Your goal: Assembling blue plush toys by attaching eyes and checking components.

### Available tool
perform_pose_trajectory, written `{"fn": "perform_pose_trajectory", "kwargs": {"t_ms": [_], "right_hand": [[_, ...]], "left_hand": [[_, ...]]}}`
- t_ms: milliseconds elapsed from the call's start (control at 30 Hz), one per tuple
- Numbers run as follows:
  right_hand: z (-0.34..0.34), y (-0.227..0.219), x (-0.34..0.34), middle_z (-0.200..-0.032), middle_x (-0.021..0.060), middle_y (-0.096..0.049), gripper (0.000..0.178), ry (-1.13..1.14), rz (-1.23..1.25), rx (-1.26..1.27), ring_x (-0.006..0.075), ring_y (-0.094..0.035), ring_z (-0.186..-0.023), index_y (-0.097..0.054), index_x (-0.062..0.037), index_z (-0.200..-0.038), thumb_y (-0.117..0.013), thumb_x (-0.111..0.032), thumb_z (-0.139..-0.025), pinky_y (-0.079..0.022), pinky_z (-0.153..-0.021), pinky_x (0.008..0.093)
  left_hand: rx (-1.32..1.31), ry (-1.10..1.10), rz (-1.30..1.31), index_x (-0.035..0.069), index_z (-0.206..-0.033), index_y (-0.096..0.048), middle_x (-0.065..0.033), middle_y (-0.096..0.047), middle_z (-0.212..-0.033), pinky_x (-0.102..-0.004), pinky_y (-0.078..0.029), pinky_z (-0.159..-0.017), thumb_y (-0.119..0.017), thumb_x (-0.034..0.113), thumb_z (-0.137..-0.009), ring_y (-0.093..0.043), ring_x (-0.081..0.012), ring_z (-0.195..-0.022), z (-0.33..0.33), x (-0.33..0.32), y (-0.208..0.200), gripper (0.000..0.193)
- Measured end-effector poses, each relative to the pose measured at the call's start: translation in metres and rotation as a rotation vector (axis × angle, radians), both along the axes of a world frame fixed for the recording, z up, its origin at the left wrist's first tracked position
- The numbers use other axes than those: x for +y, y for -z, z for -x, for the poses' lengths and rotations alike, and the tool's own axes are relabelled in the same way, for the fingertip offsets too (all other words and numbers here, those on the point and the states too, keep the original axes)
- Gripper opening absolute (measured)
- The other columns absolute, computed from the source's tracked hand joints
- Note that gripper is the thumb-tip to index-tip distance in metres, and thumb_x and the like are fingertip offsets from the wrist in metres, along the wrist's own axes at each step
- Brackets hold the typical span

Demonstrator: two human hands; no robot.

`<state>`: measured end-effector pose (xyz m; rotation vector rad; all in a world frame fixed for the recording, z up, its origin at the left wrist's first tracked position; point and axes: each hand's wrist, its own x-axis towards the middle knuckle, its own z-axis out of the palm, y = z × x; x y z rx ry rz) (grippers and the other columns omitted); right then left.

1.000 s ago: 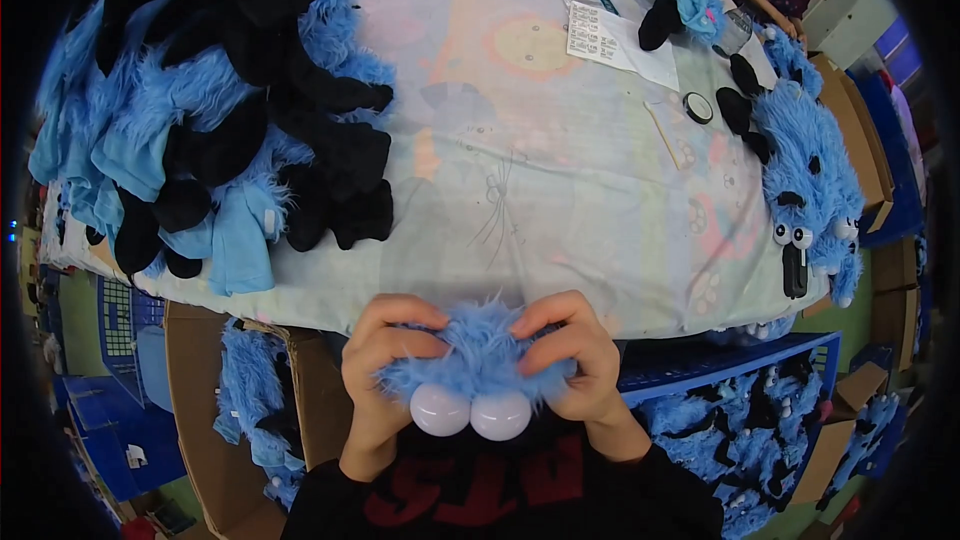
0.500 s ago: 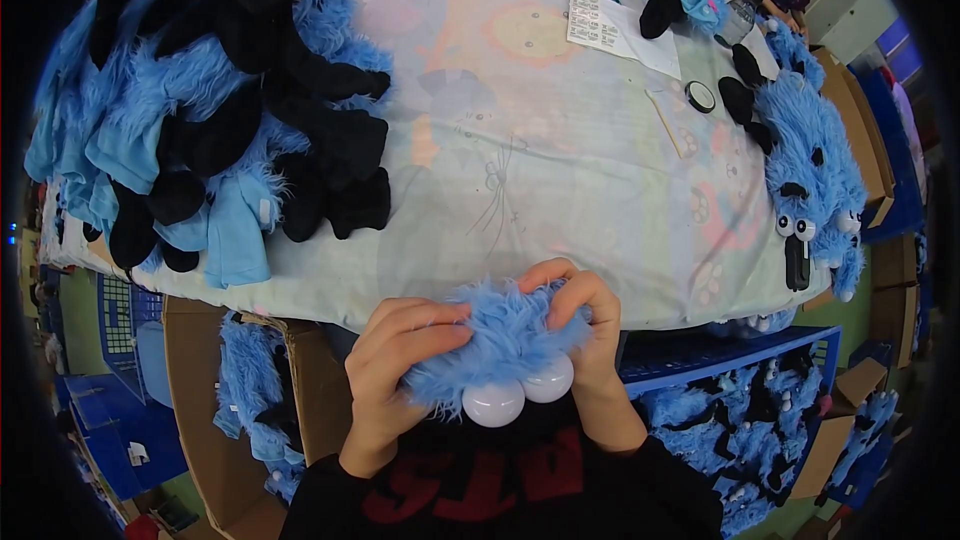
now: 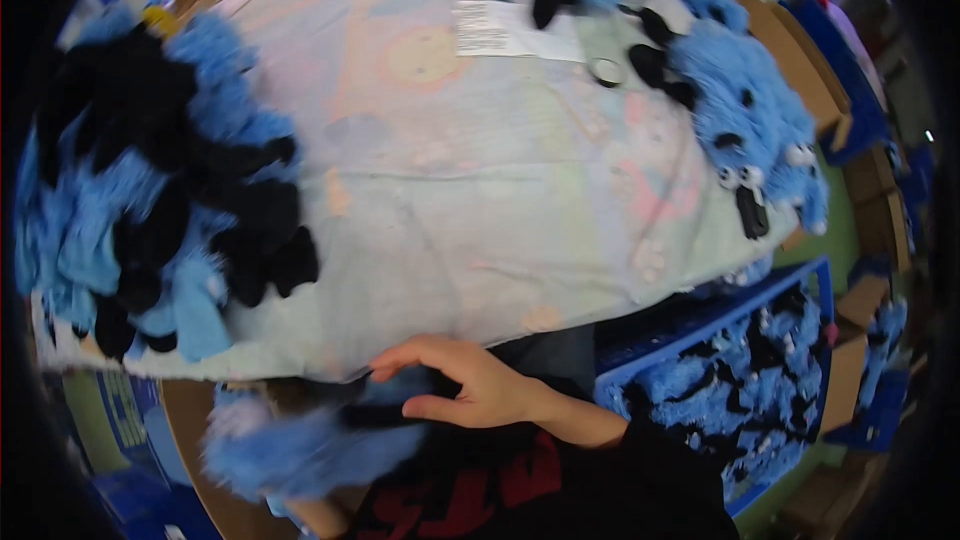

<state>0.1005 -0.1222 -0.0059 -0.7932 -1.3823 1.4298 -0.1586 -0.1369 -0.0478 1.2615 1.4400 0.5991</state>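
Note:
A shaggy blue plush toy [image 3: 310, 455], smeared by motion, is off to my left, in front of a cardboard box. My left hand [image 3: 290, 508] is mostly hidden by its fur; only a bit of wrist and forearm shows beneath, and the toy appears to be carried in that hand. A pale blurred patch at the toy's far end looks like its white eyes. Empty, my right hand [image 3: 465, 380] hovers at the table's near edge, thumb apart from the curved fingers.
A heap of blue and black plush pieces [image 3: 160, 190] covers the table's left. Finished-looking blue plush toys [image 3: 750, 110] lie along the right edge, near a paper sheet [image 3: 515, 30] and a round ring [image 3: 605, 70]. Below right stands a blue crate [image 3: 740, 380] full of plush; a cardboard box [image 3: 185, 430] stands below left.
The plush toy has gone from in front of my chest to the left, over by the box. My right hand has let go of it and opened. The whole view has shifted.

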Motion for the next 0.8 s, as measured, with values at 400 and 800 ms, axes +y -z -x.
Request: {"fn": "perform_pose_trajectory", "kwargs": {"t_ms": [400,800], "right_hand": [[-0.154,0.112,-0.170,-0.076,0.0045,-0.064,0.022,-0.192,0.737,0.198,0.0101,-0.059,-0.062,-0.062,-0.0050,-0.096,-0.050,-0.022,-0.091,-0.043,-0.048,0.0174],[-0.205,0.329,-0.315,-0.112,0.0110,-0.055,0.032,1.249,1.045,-1.651,0.0295,-0.052,-0.101,-0.053,-0.0100,-0.110,-0.047,-0.022,-0.081,-0.039,-0.090,0.0412]], "left_hand": [[-0.036,0.295,-0.308,0.000,-0.087,-0.062,-0.0127,-0.062,-0.081,-0.0306,-0.049,-0.068,-0.060,0.006,-0.077,-0.057,-0.0223,-0.075,0.046,0.052,0.097,0.012],[0.099,0.146,-0.754,-0.001,-0.090,-0.062,-0.0147,-0.062,-0.082,-0.0313,-0.049,-0.067,-0.058,0.010,-0.083,-0.058,-0.0243,-0.072,0.119,0.089,0.073,0.014]]}}
